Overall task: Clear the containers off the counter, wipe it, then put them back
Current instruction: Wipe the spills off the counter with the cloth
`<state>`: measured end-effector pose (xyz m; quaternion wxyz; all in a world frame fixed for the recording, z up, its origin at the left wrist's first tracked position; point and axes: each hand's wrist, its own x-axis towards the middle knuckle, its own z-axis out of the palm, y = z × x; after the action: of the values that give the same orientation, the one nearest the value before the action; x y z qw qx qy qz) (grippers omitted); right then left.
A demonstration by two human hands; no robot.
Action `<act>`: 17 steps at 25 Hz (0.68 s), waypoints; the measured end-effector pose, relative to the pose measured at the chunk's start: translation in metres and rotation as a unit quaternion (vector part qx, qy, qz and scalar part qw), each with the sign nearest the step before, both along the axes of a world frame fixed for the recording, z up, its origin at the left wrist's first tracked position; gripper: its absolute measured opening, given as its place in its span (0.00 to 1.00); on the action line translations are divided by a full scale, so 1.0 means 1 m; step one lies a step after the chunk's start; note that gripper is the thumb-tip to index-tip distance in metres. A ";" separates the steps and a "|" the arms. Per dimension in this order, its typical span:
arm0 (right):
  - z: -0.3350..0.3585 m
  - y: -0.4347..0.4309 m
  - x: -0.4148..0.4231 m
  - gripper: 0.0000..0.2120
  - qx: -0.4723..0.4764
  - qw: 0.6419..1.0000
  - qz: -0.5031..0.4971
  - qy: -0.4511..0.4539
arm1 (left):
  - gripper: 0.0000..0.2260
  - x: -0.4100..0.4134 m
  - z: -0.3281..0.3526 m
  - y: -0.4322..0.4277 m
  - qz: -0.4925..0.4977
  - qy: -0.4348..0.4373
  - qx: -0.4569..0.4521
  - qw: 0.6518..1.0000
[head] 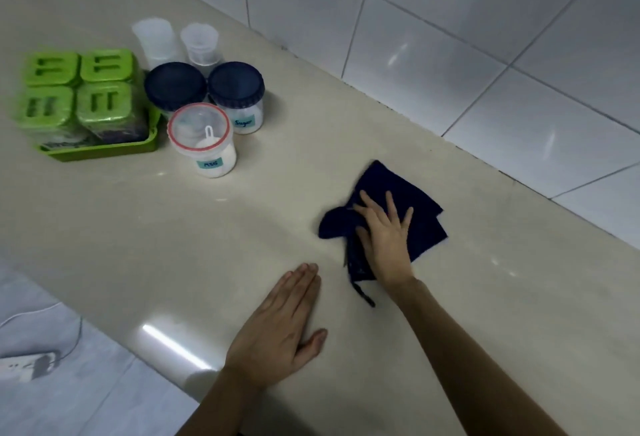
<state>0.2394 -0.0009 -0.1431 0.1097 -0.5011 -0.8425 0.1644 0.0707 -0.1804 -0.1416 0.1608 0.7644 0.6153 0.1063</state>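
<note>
1. The dark blue cloth lies on the table near the tiled wall. The right hand rests flat on it, fingers spread, pressing and not pinching.
2. The left hand is flat on the bare table, fingers together, holding nothing. It seems to serve only as support.
3. The cloth looks thin, soft and light. It is already bunched at its left side, so I judge it will fold under the palm. A flat, wide press on its middle should keep it open better than a grip at one corner.
4. The containers stand in a group at the far left, well apart from the cloth: the green tray with four green-lidded boxes, two dark-lidded jars, the red-rimmed jar with white powder, and two clear cups behind.
5. The jars look like light, smooth plastic. I would take each one around the body below the lid; the tray is better lifted by its rim with both hands.
</note>
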 end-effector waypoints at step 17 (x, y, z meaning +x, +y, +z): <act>-0.002 0.037 -0.068 0.16 -0.019 0.980 0.198 0.008 | 0.36 -0.006 -0.002 0.003 -0.003 0.002 -0.007 1.000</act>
<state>0.1712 0.0358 -0.1446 0.0726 -0.3252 -0.9208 0.2028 0.0644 -0.1772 -0.1438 0.1656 0.7649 0.6144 0.0999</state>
